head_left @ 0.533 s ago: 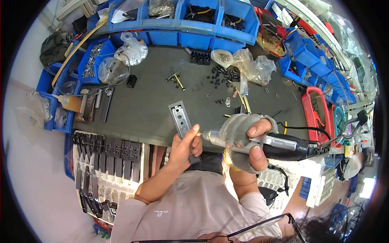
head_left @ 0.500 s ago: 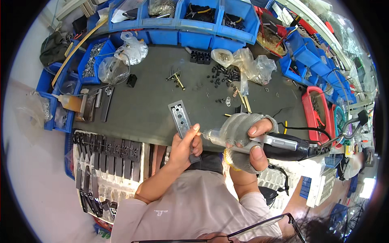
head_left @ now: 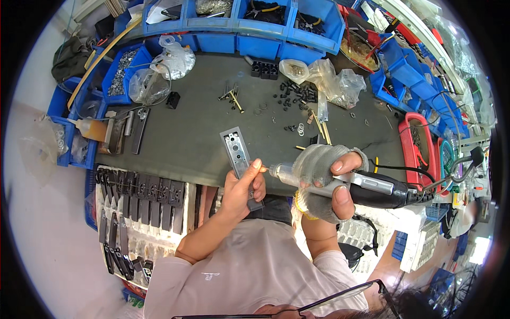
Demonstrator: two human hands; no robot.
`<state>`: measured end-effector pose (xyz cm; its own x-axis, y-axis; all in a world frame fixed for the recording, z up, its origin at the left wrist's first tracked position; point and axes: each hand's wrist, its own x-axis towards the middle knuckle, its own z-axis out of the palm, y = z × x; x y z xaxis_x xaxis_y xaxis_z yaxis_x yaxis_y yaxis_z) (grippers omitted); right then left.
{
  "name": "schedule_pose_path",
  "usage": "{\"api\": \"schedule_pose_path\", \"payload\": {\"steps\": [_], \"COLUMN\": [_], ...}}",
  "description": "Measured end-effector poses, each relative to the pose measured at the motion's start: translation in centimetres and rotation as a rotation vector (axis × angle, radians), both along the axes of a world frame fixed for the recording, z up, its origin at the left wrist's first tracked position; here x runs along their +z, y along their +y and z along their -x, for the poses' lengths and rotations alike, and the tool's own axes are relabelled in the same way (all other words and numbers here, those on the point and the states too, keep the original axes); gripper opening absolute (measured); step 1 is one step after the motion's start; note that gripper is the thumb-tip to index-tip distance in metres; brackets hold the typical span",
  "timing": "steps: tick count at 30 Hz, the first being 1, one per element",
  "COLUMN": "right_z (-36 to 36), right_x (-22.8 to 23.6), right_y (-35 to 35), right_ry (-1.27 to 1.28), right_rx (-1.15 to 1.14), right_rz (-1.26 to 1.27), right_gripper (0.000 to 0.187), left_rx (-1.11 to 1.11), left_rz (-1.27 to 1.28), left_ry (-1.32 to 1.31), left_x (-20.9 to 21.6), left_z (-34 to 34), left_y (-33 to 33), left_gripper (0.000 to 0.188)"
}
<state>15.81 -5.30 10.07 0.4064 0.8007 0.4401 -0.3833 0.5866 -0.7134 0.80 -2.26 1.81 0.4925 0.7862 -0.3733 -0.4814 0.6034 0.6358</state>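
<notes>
My left hand (head_left: 240, 192) is closed around the lower half of a long dark-grey metal door-lock-like plate (head_left: 235, 146), which stands tilted with its recessed, silvery mechanism showing at the upper end. My left thumb and forefinger are at the tip of an electric screwdriver (head_left: 366, 186), close beside the plate; whether they pinch a screw there is too small to tell. In a grey fingerless glove, my right hand (head_left: 326, 183) wraps the screwdriver's silver and black body, its bit aimed left toward the plate. A cable runs from the tool's rear to the right.
Small black parts (head_left: 297, 94), washers (head_left: 300, 129) and thin yellow sticks (head_left: 324, 130) lie on the dark mat (head_left: 191, 133). Blue bins (head_left: 257, 47) line the back. A red basket (head_left: 414, 149) stands right. Several dark plates fill a white tray (head_left: 141, 239) at lower left.
Both hands and the screwdriver have barely moved; the plate and tool have shifted very slightly. The view has moved a little. Both grips are unchanged.
</notes>
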Motion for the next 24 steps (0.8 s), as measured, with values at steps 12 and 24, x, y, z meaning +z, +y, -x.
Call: {"api": "schedule_pose_path", "payload": {"steps": [12,24], "right_z": [0.1,0.7], "right_x": [1.1,0.9], "right_y": [0.0,0.6], "right_ry": [-0.030,-0.018], "right_rx": [-0.030,-0.024], "right_rz": [0.036,0.082], "right_gripper": [0.035,0.035], "left_rx": [-0.068,-0.179], "left_rz": [0.007,-0.101], "left_ry": [0.023,-0.051], "left_x": [-0.2,-1.1], "left_z": [0.1,0.8], "left_y": [0.7,0.2], "left_gripper": [0.026,0.017]}}
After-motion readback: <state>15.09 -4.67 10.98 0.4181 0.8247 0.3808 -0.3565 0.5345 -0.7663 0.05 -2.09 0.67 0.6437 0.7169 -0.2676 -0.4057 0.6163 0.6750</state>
